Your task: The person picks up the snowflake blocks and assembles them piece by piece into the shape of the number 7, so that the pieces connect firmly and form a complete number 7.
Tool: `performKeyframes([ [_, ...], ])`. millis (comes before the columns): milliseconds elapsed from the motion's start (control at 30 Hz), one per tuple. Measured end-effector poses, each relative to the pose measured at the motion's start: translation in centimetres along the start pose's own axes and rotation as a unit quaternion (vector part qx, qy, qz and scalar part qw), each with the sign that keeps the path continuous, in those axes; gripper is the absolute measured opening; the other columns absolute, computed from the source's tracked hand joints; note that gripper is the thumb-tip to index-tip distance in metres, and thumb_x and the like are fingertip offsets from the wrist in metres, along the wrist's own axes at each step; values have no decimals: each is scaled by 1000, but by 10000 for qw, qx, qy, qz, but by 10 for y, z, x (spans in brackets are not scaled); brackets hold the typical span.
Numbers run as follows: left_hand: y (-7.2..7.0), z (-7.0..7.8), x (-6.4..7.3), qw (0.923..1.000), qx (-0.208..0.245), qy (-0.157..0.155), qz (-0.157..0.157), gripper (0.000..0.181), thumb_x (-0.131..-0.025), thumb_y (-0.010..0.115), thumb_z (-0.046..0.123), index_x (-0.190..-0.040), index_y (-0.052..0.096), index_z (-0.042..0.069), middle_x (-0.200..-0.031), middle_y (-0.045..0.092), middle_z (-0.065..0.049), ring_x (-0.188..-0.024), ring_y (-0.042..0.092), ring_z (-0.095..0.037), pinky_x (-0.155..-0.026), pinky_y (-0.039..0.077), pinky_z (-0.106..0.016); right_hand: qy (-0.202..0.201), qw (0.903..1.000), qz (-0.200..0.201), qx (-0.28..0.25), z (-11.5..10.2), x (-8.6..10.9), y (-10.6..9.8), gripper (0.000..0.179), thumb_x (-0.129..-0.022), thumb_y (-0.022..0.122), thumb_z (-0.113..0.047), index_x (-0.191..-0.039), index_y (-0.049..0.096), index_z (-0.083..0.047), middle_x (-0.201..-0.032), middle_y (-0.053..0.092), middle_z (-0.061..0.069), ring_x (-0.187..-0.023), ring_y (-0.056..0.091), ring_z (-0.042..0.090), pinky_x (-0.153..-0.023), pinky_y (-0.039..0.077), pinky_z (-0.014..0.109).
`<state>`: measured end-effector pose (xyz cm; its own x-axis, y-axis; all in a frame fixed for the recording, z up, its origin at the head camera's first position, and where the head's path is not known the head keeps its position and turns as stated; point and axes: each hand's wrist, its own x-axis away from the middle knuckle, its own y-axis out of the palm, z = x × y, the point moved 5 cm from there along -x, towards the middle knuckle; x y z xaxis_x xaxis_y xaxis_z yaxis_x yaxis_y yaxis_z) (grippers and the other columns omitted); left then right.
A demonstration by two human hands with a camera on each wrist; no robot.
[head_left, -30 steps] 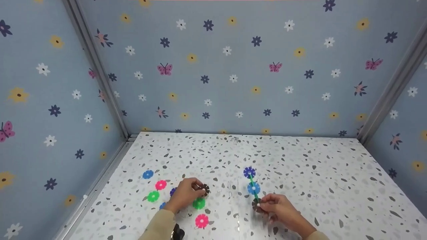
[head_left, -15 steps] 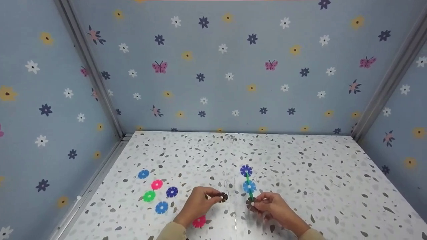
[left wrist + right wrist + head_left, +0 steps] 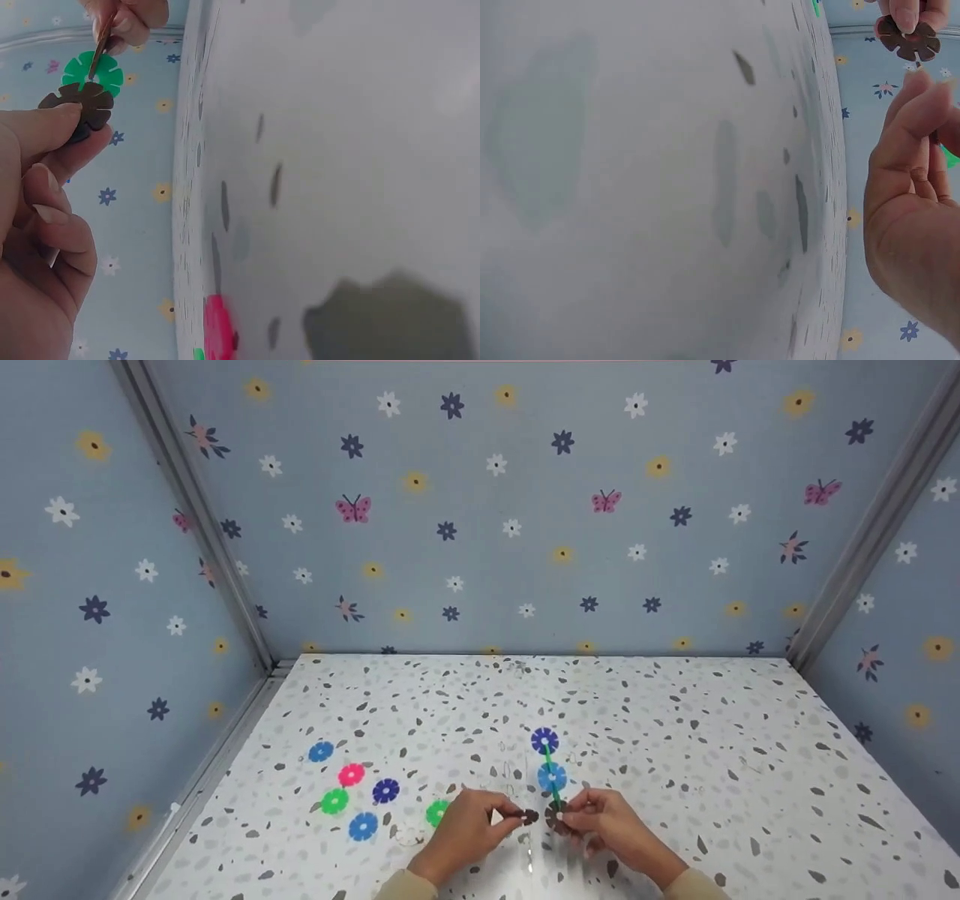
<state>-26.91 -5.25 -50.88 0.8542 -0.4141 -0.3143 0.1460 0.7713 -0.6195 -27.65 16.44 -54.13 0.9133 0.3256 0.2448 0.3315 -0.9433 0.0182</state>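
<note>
My left hand (image 3: 466, 829) pinches a brown notched disc (image 3: 531, 817) between thumb and fingertips, held nearly edge-on in the head view. Close on its right, my right hand (image 3: 621, 826) grips another brown notched disc (image 3: 555, 819), the near end of a joined row. Beyond it in that row come a light blue disc (image 3: 552, 778) and a dark blue disc (image 3: 544, 741), linked by green discs standing edge-on. In the left wrist view the held brown disc (image 3: 94, 105) overlaps a green disc (image 3: 75, 71) of the row; whether they touch, I cannot tell.
Loose discs lie left of my hands: two blue, a pink disc (image 3: 351, 774), a green disc (image 3: 334, 801), a dark blue disc (image 3: 385, 790), a clear disc (image 3: 409, 834) and a partly covered green disc (image 3: 438, 813). Patterned walls enclose the speckled table (image 3: 675, 720).
My left hand has carried its brown disc rightward from among the loose discs to beside the row. My right hand keeps its grip on the row. The head view has shifted slightly.
</note>
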Motion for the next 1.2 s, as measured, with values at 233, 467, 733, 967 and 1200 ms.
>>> performKeyframes([
  [233, 4, 7, 0, 9997, -1, 240, -52, 5, -86, 78, 14, -89, 78, 18, -84, 71, 15, -56, 46, 3, -49, 35, -16, 6, 10000, -58, 29, -3, 1, 4, 11, -90, 69, -7, -95, 60, -2, -88, 73, 11, -62, 59, 12, -48, 47, 23],
  [467, 9, 16, 0, 9974, -248, 676, 96, 4, -85, 78, 13, -86, 78, 17, -81, 70, 14, -56, 46, 5, -49, 37, -14, -17, 9999, -138, 29, -4, 4, 8, 10, -89, 69, -5, -93, 59, -3, -86, 72, 11, -60, 57, 11, -48, 47, 23],
  [733, 16, 29, 1, 9859, -649, 1460, 488, 6, -83, 77, 6, -82, 76, 12, -75, 69, 8, -61, 52, 5, -57, 40, -8, -67, 9999, -109, -45, -6, 6, 8, 10, -89, 62, 4, -88, 56, -3, -77, 67, 9, -58, 56, 11, -50, 48, 22],
  [967, 18, 34, -6, 9871, -445, 1429, 576, 9, -83, 75, 2, -81, 73, 11, -75, 68, 7, -64, 54, 5, -60, 43, -10, -38, 9993, -102, -353, -11, 6, 11, 12, -90, 59, 6, -86, 53, -4, -79, 68, 10, -59, 54, 11, -51, 47, 22],
  [1200, 25, 34, -7, 9862, -662, 1445, 457, 6, -85, 75, 7, -82, 73, 12, -75, 67, 9, -64, 52, 6, -59, 41, -7, 179, 9996, 12, -205, -3, 9, 4, 10, -92, 60, 3, -90, 53, -4, -81, 68, 9, -62, 55, 13, -54, 48, 25],
])
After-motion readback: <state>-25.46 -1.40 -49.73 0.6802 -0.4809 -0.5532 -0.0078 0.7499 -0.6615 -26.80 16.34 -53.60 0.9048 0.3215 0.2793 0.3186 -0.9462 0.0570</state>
